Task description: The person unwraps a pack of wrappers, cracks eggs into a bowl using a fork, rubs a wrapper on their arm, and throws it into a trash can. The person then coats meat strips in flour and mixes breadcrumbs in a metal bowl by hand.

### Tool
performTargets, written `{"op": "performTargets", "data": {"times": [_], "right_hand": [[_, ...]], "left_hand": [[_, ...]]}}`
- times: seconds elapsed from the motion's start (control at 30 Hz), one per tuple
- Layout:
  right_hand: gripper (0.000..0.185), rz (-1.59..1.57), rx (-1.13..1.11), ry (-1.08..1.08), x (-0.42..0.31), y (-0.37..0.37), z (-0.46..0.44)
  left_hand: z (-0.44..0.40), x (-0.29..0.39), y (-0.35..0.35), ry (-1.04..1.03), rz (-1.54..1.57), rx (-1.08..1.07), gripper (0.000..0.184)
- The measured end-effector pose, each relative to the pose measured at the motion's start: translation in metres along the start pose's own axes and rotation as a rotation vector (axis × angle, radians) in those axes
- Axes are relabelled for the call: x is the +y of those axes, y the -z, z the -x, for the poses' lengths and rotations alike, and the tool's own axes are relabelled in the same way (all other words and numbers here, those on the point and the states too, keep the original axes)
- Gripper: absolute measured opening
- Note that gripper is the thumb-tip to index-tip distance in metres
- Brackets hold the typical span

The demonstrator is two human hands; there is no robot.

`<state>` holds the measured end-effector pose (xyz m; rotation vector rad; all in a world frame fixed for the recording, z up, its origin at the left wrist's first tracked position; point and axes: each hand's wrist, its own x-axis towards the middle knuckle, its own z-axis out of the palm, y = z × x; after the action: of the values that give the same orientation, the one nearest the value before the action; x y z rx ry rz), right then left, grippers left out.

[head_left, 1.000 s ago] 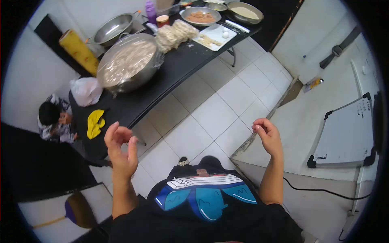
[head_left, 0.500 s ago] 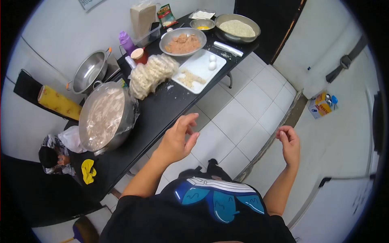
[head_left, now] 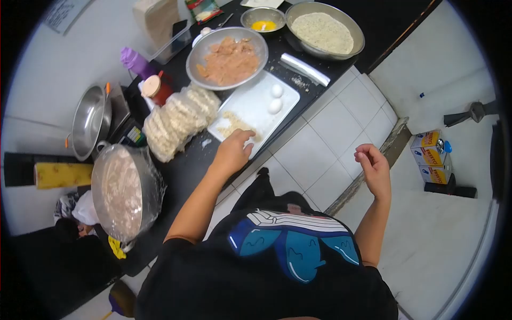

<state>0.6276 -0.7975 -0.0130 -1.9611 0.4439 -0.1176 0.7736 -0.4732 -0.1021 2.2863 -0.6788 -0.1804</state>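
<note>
My left hand (head_left: 233, 152) is over the near corner of a white tray (head_left: 257, 98), thumb and fingers apart, holding nothing. Whether it touches the tray I cannot tell. On the tray lie pale crumbs (head_left: 230, 121) and two white eggs (head_left: 276, 98). Out over the floor, away from the table, my right hand (head_left: 375, 169) hangs with its fingers loosely curled; nothing shows in it. Left of the tray sits a plastic bag of pale, lumpy food (head_left: 178, 120). Behind it stands a metal bowl of raw, pinkish meat pieces (head_left: 229, 60).
On the black table (head_left: 184, 184) stand a film-covered pot (head_left: 118, 192), a steel pan (head_left: 89, 120), a purple bottle (head_left: 137, 64), a bowl with yolk (head_left: 263, 25), a basin of pale powder (head_left: 322, 33) and a roll of wrap (head_left: 305, 69). A person crouches beyond the table; boxes (head_left: 431, 157) are at right.
The view has come closer to the table and turned. My left hand has gone from over the floor to the tray's near corner. My right hand stays off to the right.
</note>
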Motion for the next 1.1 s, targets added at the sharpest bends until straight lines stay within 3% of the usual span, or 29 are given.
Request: {"op": "performTargets", "data": {"times": [0.13,0.27,0.37,0.7,0.9,1.1], "right_hand": [[0.010,0.040,0.000,0.022,-0.014,0.029,-0.051],[0.009,0.005,0.051,-0.052,0.001,0.062,-0.096],[0.009,0.065,0.001,-0.038,0.019,0.093,-0.136],[0.011,0.154,-0.101,-0.049,0.091,0.257,-0.261],[0.011,0.189,-0.137,0.010,0.108,0.292,-0.322],[0.010,0.161,-0.089,0.054,0.112,0.295,-0.352]], "left_hand": [[-0.083,-0.009,-0.044,0.059,-0.132,-0.072,0.040],[-0.137,-0.005,-0.083,0.299,-0.138,-0.004,0.064],[-0.163,-0.001,-0.110,0.364,-0.209,0.137,0.068],[-0.200,0.017,-0.171,0.704,-0.457,0.399,0.069],[-0.225,0.016,-0.172,0.851,-0.388,0.406,0.060],[-0.219,-0.015,-0.175,0.705,-0.285,0.550,0.048]]}}
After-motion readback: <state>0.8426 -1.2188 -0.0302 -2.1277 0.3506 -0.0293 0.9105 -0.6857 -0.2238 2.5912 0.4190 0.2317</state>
